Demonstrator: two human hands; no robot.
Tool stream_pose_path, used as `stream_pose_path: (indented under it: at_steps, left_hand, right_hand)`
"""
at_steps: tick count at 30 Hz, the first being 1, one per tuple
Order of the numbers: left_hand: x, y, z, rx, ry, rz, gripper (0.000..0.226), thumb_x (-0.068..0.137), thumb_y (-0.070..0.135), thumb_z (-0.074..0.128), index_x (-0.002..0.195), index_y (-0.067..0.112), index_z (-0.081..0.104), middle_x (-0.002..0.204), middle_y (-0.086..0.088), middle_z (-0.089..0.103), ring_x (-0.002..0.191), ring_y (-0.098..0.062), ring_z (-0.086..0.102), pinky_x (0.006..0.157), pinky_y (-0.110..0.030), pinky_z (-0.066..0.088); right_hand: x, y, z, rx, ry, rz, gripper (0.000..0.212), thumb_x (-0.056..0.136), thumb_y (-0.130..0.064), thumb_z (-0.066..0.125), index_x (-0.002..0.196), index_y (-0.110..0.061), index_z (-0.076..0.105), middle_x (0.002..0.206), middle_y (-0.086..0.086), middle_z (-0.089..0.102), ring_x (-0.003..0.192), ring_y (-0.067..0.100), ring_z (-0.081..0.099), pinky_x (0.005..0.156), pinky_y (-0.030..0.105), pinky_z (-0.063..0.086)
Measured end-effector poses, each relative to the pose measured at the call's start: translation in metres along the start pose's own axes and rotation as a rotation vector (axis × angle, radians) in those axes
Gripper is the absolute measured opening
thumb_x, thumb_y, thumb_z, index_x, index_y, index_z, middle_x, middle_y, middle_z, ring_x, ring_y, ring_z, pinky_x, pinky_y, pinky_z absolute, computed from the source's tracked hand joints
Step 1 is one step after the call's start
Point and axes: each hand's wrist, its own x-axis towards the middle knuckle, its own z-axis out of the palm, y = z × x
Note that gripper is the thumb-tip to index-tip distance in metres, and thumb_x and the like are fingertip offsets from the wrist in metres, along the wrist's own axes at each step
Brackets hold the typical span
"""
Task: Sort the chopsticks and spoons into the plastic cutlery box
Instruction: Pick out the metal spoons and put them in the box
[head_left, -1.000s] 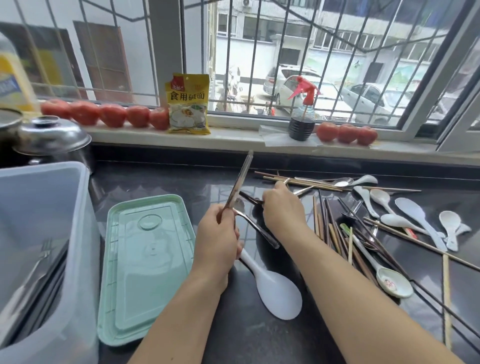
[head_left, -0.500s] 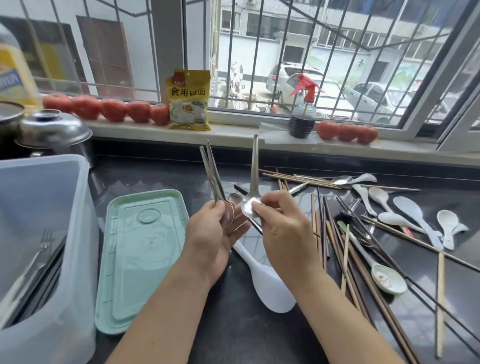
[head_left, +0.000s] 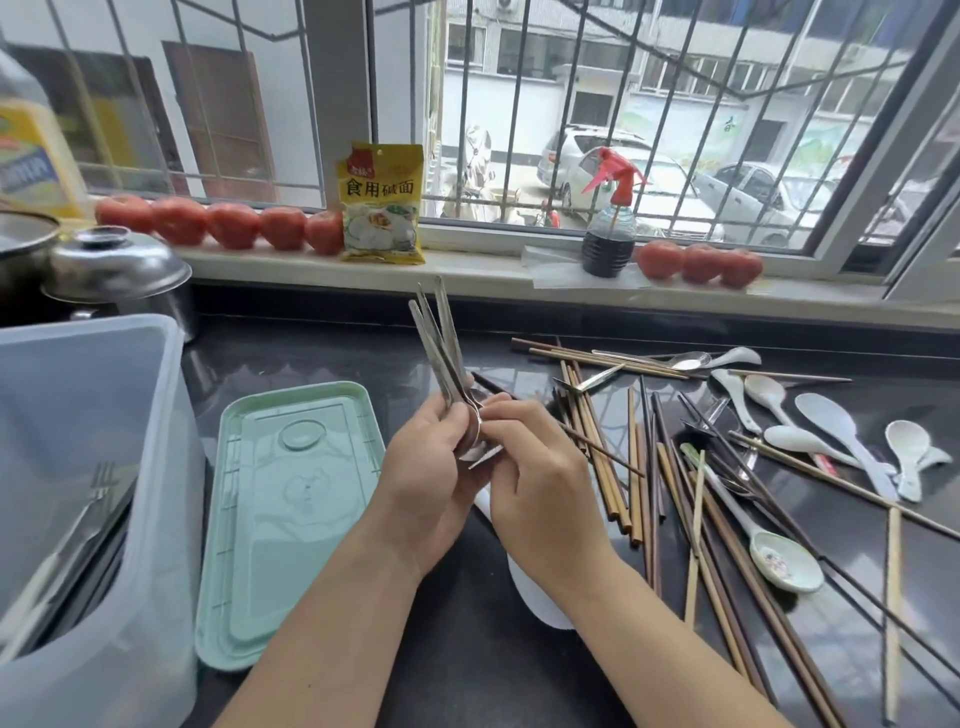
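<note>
While both hands meet above the dark desk (head_left: 322, 353), the left hand (head_left: 431, 467) grips a bundle of metal spoons (head_left: 441, 343), handles fanning upward and away, bowls down between the fingers. Right hand (head_left: 540, 478): fingers curled, pinching at the bowl end of the same bundle, touching the left hand.

Plastic cutlery box (head_left: 88, 467): translucent, at the near left edge of the desk; metal cutlery, a fork among it, shows dimly through its wall. Green lid (head_left: 291, 519): flat on the desk, between the box and the hands.

White rice paddle (head_left: 535, 597): lying on the desk beneath the forearms, mostly hidden.

Chopsticks (head_left: 613, 457): wooden and dark, loose and criss-crossed on the desk right of the hands. White spoons (head_left: 831, 426): scattered among and beyond the chopsticks at the right; one patterned ceramic spoon (head_left: 779, 561) lies nearer. A further metal spoon (head_left: 685, 359) rests at the far edge of the pile.

Windowsill: tomatoes (head_left: 228, 226) in a row, yellow packet (head_left: 382, 202) upright, spray bottle (head_left: 609, 223) with red trigger. Steel pot lid (head_left: 114, 265) at far left.
</note>
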Motion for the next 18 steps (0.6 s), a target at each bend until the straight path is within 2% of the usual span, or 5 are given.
stream_pose_path:
  at_steps: [3,6,9,13,18]
  left_hand:
    - [0.003,-0.002,-0.002,0.05,-0.023,-0.04,0.032,0.112,0.011,0.034,0.127,0.011,0.062,0.101,-0.012,0.071,0.097,-0.021,0.072,0.081,-0.035,0.058]
    - [0.003,-0.007,-0.002,0.142,0.021,-0.021,0.026,0.112,0.009,0.035,0.116,0.008,0.061,0.103,-0.015,0.072,0.098,-0.024,0.073,0.077,-0.036,0.059]
    - [0.003,-0.011,-0.002,0.293,0.172,0.065,0.024,0.111,0.008,0.034,0.105,0.011,0.057,0.1,-0.016,0.071,0.082,-0.021,0.076,0.059,-0.029,0.058]
    - [0.01,-0.012,-0.008,0.283,0.26,0.079,0.028,0.109,0.003,0.031,0.111,0.011,0.057,0.082,-0.011,0.058,0.052,-0.012,0.05,0.042,-0.022,0.035]
    - [0.01,-0.012,-0.006,0.254,0.264,0.036,0.033,0.11,0.004,0.032,0.112,0.014,0.064,0.073,-0.005,0.056,0.051,-0.012,0.042,0.042,-0.021,0.028]
  right_hand:
    - [0.0,0.002,-0.004,0.171,0.045,0.128,0.03,0.084,0.013,0.046,0.102,-0.004,0.063,0.104,0.002,0.066,0.102,0.011,0.066,0.084,0.03,0.058]
    - [0.001,0.0,-0.005,0.296,-0.006,0.283,0.035,0.085,0.015,0.046,0.107,-0.009,0.058,0.104,-0.001,0.066,0.098,0.01,0.069,0.08,0.03,0.059]
    - [0.001,0.003,-0.004,0.114,-0.007,0.365,0.03,0.09,0.008,0.051,0.104,-0.016,0.061,0.098,-0.008,0.062,0.091,0.003,0.063,0.074,0.021,0.054]
    - [0.017,0.031,-0.02,-0.207,0.05,0.499,0.017,0.097,-0.009,0.056,0.109,-0.015,0.066,0.105,-0.004,0.057,0.089,0.008,0.056,0.075,0.014,0.043]
    - [0.066,0.087,-0.018,-0.536,-0.341,0.627,0.031,0.099,-0.026,0.059,0.126,-0.012,0.057,0.128,0.008,0.044,0.108,0.027,0.054,0.085,0.034,0.043]
